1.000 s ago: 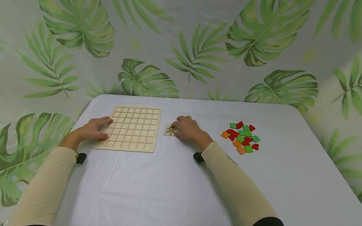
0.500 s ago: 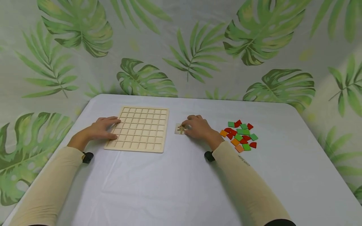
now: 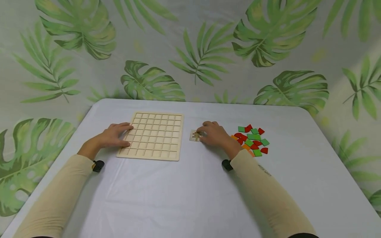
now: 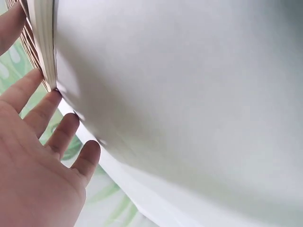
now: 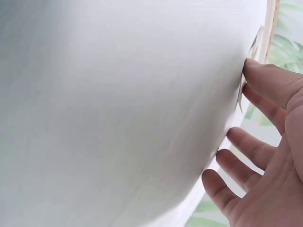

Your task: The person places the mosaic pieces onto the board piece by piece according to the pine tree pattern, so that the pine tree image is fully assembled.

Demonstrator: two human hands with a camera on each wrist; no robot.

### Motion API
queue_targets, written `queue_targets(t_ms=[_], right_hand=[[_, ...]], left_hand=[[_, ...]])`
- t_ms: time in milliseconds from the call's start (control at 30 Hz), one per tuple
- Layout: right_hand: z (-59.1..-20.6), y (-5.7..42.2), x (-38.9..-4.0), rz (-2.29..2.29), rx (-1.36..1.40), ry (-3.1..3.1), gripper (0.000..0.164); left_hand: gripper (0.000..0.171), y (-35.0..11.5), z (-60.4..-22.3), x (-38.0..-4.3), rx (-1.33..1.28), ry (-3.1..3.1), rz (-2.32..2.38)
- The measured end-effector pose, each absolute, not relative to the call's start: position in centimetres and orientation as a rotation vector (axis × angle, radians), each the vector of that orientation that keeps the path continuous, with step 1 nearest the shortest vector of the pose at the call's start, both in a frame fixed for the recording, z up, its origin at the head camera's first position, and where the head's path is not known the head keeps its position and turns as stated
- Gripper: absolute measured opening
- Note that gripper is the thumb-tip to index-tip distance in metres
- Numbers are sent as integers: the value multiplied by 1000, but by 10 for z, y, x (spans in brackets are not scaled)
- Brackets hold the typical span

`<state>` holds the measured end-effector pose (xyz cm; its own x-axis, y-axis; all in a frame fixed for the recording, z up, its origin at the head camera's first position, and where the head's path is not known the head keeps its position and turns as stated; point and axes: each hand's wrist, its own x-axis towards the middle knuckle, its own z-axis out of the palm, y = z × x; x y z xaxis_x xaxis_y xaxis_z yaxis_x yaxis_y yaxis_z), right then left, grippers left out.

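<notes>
Now board (image 3: 154, 135) and card (image 3: 193, 136) sit farther right on desk (image 3: 178, 198), nearer loose pieces (image 3: 253, 136); probably shortens your reach. Your left grip (image 3: 111, 136) spread against board's left edge; your right grip (image 3: 215, 135) spread, fingertips touching card.

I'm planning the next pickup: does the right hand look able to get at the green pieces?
Likely yes: the right hand touches the small card, and the green pieces lie nearby, uncovered by the sleeve.

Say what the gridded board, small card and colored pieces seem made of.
Gridded board: likely bare matte wood, by its pale color and layered-looking edge. Small card: probably paper, being thin with a printed grid; gloss unclear. Colored pieces: perhaps painted wood or plastic, given even, solid color.
</notes>
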<state>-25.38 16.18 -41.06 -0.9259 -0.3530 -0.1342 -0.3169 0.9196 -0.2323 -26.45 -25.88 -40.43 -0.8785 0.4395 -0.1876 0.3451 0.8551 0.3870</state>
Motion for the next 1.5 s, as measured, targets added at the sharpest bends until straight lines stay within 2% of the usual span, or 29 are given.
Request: queue_targets(t_ms=[767, 1500], right_hand=[[-405, 201, -242, -181, -550, 2951, 36], [-410, 235, -235, -233, -692, 2988, 35]], left_hand=[[76, -219, -404, -265, 644, 2791, 436], [76, -208, -410, -267, 717, 2774, 454]])
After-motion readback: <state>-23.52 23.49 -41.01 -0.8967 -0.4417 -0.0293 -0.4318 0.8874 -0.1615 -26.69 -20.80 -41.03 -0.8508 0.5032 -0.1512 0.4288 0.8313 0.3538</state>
